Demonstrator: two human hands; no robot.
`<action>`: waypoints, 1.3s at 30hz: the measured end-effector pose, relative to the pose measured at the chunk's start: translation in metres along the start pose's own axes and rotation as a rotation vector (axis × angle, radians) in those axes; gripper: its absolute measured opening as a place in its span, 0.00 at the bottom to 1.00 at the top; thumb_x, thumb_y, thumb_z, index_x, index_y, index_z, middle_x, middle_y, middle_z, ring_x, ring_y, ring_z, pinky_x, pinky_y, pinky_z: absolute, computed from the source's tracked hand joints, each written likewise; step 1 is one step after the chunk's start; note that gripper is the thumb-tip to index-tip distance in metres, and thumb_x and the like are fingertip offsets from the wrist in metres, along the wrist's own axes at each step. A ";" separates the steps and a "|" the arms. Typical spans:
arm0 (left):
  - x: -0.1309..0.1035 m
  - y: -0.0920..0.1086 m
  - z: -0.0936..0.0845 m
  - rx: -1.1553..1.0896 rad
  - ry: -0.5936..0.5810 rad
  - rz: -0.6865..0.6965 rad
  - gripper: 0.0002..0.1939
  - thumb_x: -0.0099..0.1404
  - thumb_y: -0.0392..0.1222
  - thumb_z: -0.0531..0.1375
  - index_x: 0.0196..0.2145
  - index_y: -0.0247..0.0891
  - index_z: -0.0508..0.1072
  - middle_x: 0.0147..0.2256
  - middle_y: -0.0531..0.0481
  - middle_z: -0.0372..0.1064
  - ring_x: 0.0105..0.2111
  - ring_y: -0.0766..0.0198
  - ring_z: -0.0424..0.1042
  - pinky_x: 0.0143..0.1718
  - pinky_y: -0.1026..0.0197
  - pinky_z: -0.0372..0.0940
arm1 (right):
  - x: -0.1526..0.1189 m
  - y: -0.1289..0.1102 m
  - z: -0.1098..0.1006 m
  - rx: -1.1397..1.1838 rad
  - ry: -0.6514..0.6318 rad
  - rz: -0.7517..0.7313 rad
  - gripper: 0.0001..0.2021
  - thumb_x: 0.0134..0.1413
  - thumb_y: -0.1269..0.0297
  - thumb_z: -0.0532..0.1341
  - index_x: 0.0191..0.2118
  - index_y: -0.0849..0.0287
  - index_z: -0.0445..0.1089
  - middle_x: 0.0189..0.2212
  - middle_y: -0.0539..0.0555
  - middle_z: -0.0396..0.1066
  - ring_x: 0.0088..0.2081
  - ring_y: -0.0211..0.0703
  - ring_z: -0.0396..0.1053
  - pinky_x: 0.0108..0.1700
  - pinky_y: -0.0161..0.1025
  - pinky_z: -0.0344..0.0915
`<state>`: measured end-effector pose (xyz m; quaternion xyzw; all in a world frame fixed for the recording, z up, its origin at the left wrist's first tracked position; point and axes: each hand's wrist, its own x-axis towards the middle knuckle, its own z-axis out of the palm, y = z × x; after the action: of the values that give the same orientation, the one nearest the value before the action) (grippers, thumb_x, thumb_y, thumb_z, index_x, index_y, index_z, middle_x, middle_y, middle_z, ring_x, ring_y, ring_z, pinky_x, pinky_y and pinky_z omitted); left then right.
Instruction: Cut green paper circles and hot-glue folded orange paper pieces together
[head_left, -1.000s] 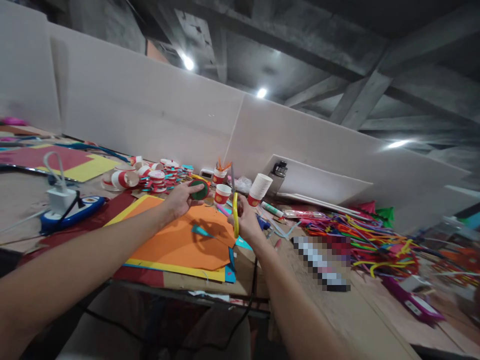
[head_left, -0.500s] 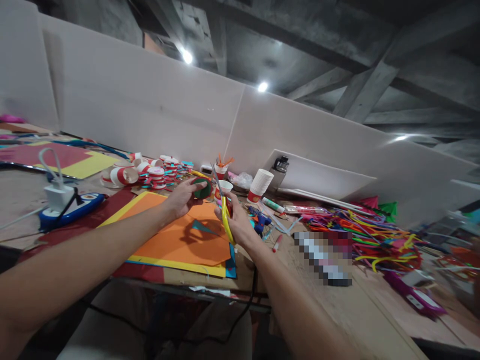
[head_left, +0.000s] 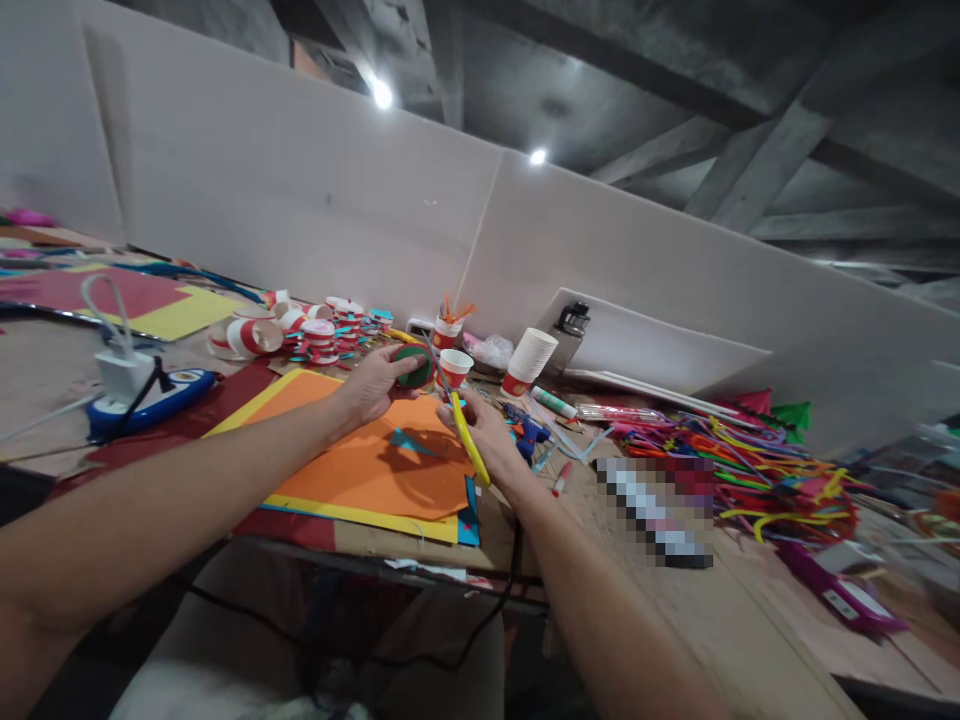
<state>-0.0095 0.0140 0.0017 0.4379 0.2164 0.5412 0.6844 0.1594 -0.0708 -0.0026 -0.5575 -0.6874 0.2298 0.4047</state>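
My left hand [head_left: 369, 387] is closed on a round green disc [head_left: 413, 369], held upright at its edge above the paper; a reddish rim shows around it. In my right hand [head_left: 495, 437] is a pair of scissors [head_left: 472, 440] with yellow handles. Their metal blades point up and away, right beside the disc's right edge; whether they touch it I cannot tell. Orange paper [head_left: 322, 460] lies below both hands on yellow and blue sheets, with a small teal scrap [head_left: 411, 441] on top.
Red-and-white paper cups [head_left: 255, 337] and decorated cup pieces stand at the back left. Behind my hands are a single cup [head_left: 454, 368] and a cup stack [head_left: 529, 362]. A blue glue gun [head_left: 529, 432], colourful pipe cleaners [head_left: 750, 460] and a blue power strip [head_left: 154, 400] lie around.
Both hands have shifted slightly right in view as the camera turned a little. The disc has tilted somewhat, showing its reddish rim, and the scissor blades are now closer to its edge.
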 end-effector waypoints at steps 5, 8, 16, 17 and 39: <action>0.001 -0.001 0.000 0.017 0.008 -0.003 0.10 0.54 0.33 0.65 0.36 0.33 0.74 0.27 0.50 0.74 0.22 0.66 0.71 0.14 0.69 0.63 | 0.001 0.003 0.000 0.041 -0.048 0.012 0.24 0.53 0.44 0.59 0.49 0.57 0.68 0.29 0.48 0.65 0.27 0.35 0.59 0.30 0.33 0.59; 0.001 -0.002 -0.001 0.018 0.006 -0.008 0.10 0.54 0.33 0.65 0.36 0.32 0.74 0.27 0.50 0.74 0.23 0.66 0.72 0.15 0.69 0.63 | 0.001 0.001 -0.001 0.048 -0.046 -0.013 0.23 0.52 0.45 0.60 0.47 0.57 0.69 0.31 0.49 0.66 0.30 0.36 0.60 0.32 0.33 0.60; 0.003 -0.004 -0.003 0.019 0.010 0.007 0.10 0.53 0.33 0.66 0.36 0.32 0.74 0.27 0.49 0.74 0.23 0.67 0.72 0.15 0.69 0.64 | 0.002 0.004 0.000 0.060 -0.071 -0.008 0.22 0.52 0.45 0.59 0.46 0.57 0.70 0.29 0.48 0.64 0.28 0.36 0.59 0.29 0.33 0.59; 0.003 -0.004 -0.003 0.020 0.012 0.006 0.10 0.53 0.33 0.66 0.36 0.32 0.74 0.27 0.50 0.74 0.22 0.67 0.71 0.15 0.69 0.64 | 0.002 0.004 -0.001 0.058 -0.072 -0.011 0.22 0.52 0.45 0.59 0.45 0.57 0.70 0.29 0.49 0.64 0.28 0.36 0.59 0.30 0.33 0.59; 0.003 -0.005 -0.001 0.045 0.053 0.001 0.07 0.55 0.33 0.65 0.34 0.33 0.73 0.26 0.50 0.73 0.22 0.67 0.71 0.16 0.70 0.63 | 0.003 0.007 0.001 0.034 -0.077 0.007 0.24 0.53 0.46 0.59 0.51 0.57 0.68 0.32 0.50 0.66 0.31 0.38 0.62 0.33 0.34 0.62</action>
<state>-0.0066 0.0166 -0.0019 0.4388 0.2460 0.5481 0.6682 0.1624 -0.0655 -0.0076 -0.5439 -0.6966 0.2642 0.3863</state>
